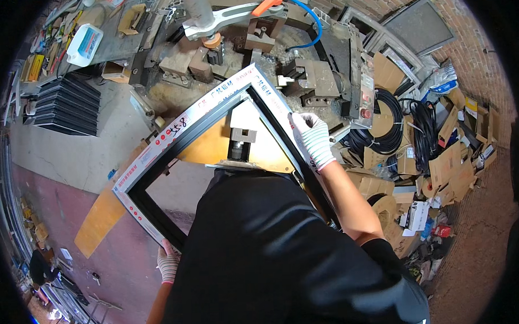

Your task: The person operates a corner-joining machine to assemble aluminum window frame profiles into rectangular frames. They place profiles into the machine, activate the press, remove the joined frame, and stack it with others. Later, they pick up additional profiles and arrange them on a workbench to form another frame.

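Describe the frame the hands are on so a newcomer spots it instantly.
Start at the grey press machine at top centre. Just below it lies a large rectangular window frame, one corner pointing into the machine, held by the gloved right hand and left hand. Only it pairs dark inner edges with white, red-printed protective film.

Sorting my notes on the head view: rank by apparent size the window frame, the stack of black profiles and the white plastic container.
1. window frame
2. stack of black profiles
3. white plastic container
The container lies farther off, so its true size is unsure.

a dusty machine bench carries clamp blocks. cardboard scraps and black cable coils lie on the floor.
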`<state>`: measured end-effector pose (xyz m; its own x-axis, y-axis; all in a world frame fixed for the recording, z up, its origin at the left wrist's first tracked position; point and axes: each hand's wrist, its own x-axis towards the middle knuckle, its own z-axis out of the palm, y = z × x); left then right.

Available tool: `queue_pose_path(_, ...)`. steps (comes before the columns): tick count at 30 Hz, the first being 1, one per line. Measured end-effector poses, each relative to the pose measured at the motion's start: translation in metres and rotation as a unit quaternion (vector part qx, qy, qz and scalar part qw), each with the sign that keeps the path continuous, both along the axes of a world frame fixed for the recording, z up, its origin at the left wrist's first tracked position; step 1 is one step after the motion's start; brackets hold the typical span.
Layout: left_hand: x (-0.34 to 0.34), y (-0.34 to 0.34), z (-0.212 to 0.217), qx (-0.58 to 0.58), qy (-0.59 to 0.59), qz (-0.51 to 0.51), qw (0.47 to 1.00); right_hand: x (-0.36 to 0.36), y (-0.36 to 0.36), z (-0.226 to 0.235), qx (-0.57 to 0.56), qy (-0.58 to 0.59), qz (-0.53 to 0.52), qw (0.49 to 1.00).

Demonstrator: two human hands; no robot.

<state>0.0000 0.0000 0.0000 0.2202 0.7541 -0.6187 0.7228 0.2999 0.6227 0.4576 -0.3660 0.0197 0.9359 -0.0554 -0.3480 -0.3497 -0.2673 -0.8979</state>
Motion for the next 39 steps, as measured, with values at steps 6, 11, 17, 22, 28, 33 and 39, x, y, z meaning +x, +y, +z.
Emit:
queue_pose_path(6,-0.003,0.011,-0.005,-0.092,-0.008,0.017,0.996,0.002,0.003,0.052,0.042,0.096,0.006,0.995)
queue_pose_path(11,0.013,0.033,0.005,-0.043,-0.025,-0.088,0.995,-0.019,-0.03,0.104,-0.076,0.025,0.107,0.991)
queue_pose_path(17,0.096,0.077,0.066,-0.021,-0.104,-0.199,0.974,-0.09,-0.094,0.142,-0.036,0.052,-0.023,0.998)
queue_pose_path(22,0.199,0.087,0.107,0.026,-0.123,-0.274,0.954,-0.196,-0.149,0.12,-0.058,0.18,-0.143,0.971)
queue_pose_path(28,0.309,0.075,0.096,0.198,-0.117,-0.509,0.829,-0.336,-0.144,0.05,0.051,0.182,-0.357,0.915)
queue_pose_path(33,0.376,0.054,0.098,0.072,-0.004,-0.566,0.821,-0.388,-0.097,0.029,-0.024,0.231,-0.447,0.864)
queue_pose_path(39,0.419,0.039,0.104,0.226,0.133,-0.721,0.642,-0.4,-0.067,0.008,-0.018,0.329,-0.403,0.854)
